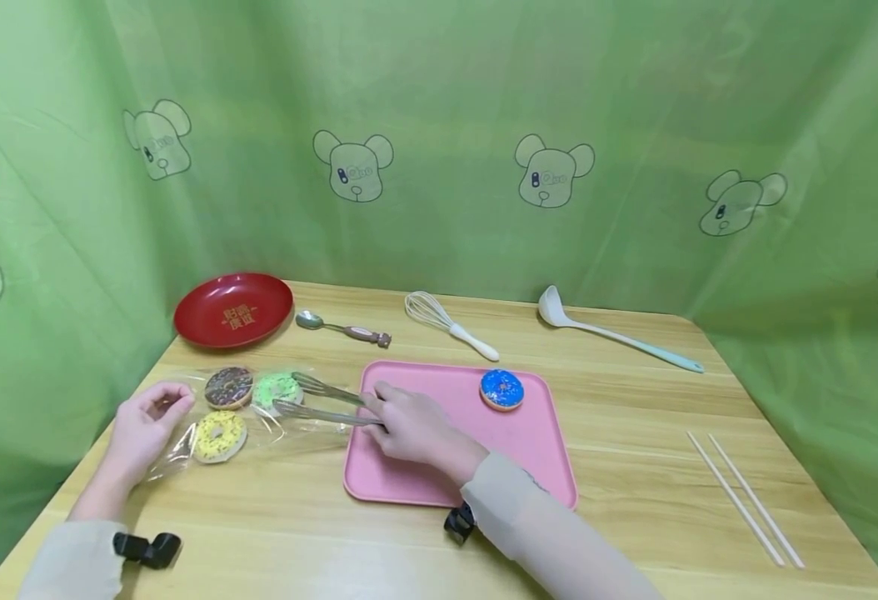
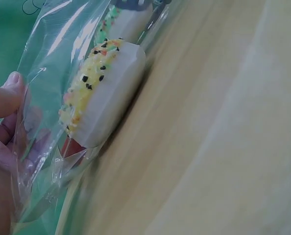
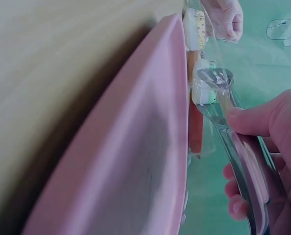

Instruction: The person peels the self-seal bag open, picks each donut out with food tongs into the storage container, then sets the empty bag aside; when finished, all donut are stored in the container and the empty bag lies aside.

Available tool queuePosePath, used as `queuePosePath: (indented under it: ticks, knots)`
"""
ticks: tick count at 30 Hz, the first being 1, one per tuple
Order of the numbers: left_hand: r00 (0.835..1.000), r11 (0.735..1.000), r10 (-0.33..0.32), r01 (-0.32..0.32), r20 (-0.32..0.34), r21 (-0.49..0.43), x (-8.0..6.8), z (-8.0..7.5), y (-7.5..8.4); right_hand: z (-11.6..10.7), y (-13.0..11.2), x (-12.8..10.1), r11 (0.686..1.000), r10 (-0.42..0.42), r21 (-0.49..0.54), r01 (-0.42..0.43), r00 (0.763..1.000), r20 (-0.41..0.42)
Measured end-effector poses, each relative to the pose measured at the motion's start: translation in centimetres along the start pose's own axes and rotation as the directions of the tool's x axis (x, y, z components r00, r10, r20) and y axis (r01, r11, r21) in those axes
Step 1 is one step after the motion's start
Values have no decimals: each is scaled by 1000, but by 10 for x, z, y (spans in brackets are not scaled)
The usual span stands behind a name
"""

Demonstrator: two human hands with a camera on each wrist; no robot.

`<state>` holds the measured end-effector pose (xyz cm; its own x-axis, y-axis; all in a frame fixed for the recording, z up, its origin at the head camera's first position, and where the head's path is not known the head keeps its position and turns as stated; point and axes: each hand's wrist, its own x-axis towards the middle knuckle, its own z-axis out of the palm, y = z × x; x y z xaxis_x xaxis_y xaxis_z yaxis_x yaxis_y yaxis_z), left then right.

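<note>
Green curtain printed with bears hangs round my wooden counter [image 1: 634, 467], where a pink tray [image 1: 529, 450] sits in front of me with a blue doughnut [image 1: 502, 389] on it. To the left of the tray lies a clear plastic bag [image 1: 184, 446] holding three doughnuts: a chocolate doughnut [image 1: 228, 387], a green doughnut [image 1: 277, 388] and a yellow doughnut [image 1: 219, 436]. My right hand [image 1: 409, 425] rests over the tray's left edge and grips metal tongs [image 1: 326, 402], whose long axis runs leftwards from my fingers to the green doughnut; their arms stand apart on either side of it, though I cannot tell whether the tips touch it yet. So the green doughnut lies straight left of my right hand, nearer to it than the other two. My left hand [image 1: 147, 425] pinches the bag's near-left edge beside the yellow doughnut, thumb and fingers closed on the film, as the left wrist view shows.
</note>
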<state>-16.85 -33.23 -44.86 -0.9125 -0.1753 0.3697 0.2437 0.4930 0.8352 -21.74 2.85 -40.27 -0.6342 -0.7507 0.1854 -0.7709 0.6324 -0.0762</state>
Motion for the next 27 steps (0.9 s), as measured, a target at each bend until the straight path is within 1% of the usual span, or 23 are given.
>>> queuePosePath:
  ticks: [5,10,14,18,23,27]
  knots:
    - [1000,1000,-1,1,-2,-7,1,0,0,-5,10,-19,999,6,38,-4,999,-46]
    - [1000,1000,12,-12,-11,-8,1,1,0,-8,17,-42,998,9,60,-6,998,-58]
    - [1000,1000,8,-8,-5,-18,2,0,-1,-9,24,-63,997,37,69,-31,995,-88]
    - [1000,1000,-11,11,0,-13,1,-1,-1,-15,31,-84,995,71,84,-62,992,-104]
    - [1000,1000,-25,25,9,-6,0,-1,3,-19,40,-110,995,84,64,-76,987,-134]
    - [1000,1000,-12,12,5,-11,0,-1,4,-20,47,-130,996,82,40,-76,980,-180]
